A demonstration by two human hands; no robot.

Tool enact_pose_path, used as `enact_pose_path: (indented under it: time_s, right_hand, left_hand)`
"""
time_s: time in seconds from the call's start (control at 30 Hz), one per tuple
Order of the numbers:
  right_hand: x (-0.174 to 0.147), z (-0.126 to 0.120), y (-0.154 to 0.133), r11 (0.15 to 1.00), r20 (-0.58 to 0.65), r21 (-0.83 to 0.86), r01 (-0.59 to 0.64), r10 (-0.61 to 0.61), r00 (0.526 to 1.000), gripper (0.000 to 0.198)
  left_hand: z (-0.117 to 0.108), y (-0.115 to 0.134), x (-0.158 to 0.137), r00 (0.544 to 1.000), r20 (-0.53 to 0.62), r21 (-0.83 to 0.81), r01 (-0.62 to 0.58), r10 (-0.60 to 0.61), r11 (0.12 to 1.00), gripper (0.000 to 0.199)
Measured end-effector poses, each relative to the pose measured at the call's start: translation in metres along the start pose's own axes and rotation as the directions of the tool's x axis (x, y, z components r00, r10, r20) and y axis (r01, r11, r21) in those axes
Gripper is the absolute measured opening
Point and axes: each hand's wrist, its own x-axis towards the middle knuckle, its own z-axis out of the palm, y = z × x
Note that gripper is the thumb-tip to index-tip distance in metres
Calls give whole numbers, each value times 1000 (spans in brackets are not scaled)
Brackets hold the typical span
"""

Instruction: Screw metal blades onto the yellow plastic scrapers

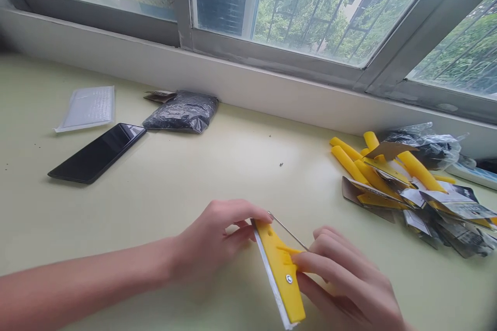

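A yellow scraper with a pale strip along its blade edge is tilted between my hands, above the table. My left hand pinches its far end between thumb and fingers. One round silver screw sits in the near part of the scraper head, while a bare hole shows near the far end. My right hand is closed around the scraper's handle side and also holds a thin metal rod, which looks like a hex key. The rod's tip lies by my left fingertips; its other end is hidden in my right hand.
Two tiny screws lie mid-table. More yellow scrapers with card packaging are heaped at right, beside a clear bag. At left are a black phone-like slab, a white packet and a dark plastic-wrapped bundle.
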Motion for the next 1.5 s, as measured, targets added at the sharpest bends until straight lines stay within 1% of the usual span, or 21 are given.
enact_pose_path:
  time_s: [0.13,0.3,0.4,0.47,0.53,0.63,0.7,0.73,0.8,0.87,0.93,1.0,1.07,1.1,1.13,1.17,1.27,1.3,1.4,1.43,1.5]
  right_hand:
    - [3,-3,-1,999,0,30,12,-12,1000,24]
    - [-4,1,1,999,35,34,7,-8,999,20]
    - [-7,3,1,1000,38,27,-7,6,999,20]
    - [-5,3,0,999,24,37,-12,11,1000,19]
    - [-2,2,-1,998,6,63,-16,16,1000,17]
    - [2,-3,1,993,-8,114,-43,45,999,16]
    - [1,-7,4,984,-5,143,-106,108,994,16]
    - [-1,-8,6,975,-4,157,-159,162,987,14]
    - [-4,-10,8,938,2,192,-290,295,955,11]
    - [-6,-9,6,882,7,235,-410,420,908,12]
    - [-6,-7,2,819,-8,290,-495,519,855,16]
    - [-4,-4,-1,736,-31,357,-575,625,780,22]
    - [1,0,1,643,-48,410,-647,723,689,28]
    - [4,2,4,610,-54,419,-673,756,652,31]
    - [7,5,9,593,-62,414,-691,775,629,33]
    - [12,7,16,592,-73,398,-701,782,619,32]
    - [29,14,45,634,-116,343,-693,761,639,30]
    - [37,17,58,651,-153,332,-683,751,642,31]
    - [63,28,98,686,-311,326,-651,728,611,36]
    - [72,32,111,690,-347,328,-646,724,596,37]
    - [87,40,134,703,-372,354,-617,711,597,40]
  left_hand:
    - [0,1,2,999,6,-47,44,-44,998,31]
    - [-2,7,7,996,-22,-139,84,-88,987,42]
    - [-3,8,7,995,-13,-129,99,-101,987,41]
    - [-4,6,7,996,8,-108,84,-84,991,38]
    - [-5,4,6,999,15,-87,29,-28,996,32]
    - [-8,1,7,992,30,9,-125,125,992,21]
    - [-10,0,8,972,84,95,-226,219,969,18]
    - [-11,0,8,961,114,128,-268,254,955,18]
    - [-11,-2,8,938,151,177,-335,310,926,18]
    - [-11,-5,7,924,159,228,-377,347,898,18]
    - [-11,-8,6,918,156,284,-395,364,874,17]
    - [-11,-11,6,906,173,337,-422,385,842,18]
    - [-13,-14,7,872,231,384,-489,431,783,18]
    - [-13,-15,8,852,270,407,-524,449,748,18]
    - [-14,-16,9,834,306,432,-551,459,714,18]
    - [-15,-16,9,822,333,457,-569,462,683,19]
    - [-16,-18,9,809,375,526,-587,452,615,20]
    - [-15,-19,9,808,383,545,-590,448,596,20]
    - [-15,-20,8,807,402,589,-589,432,552,21]
    - [-14,-20,8,807,407,598,-590,429,542,21]
    - [-14,-20,9,805,414,614,-591,424,523,22]
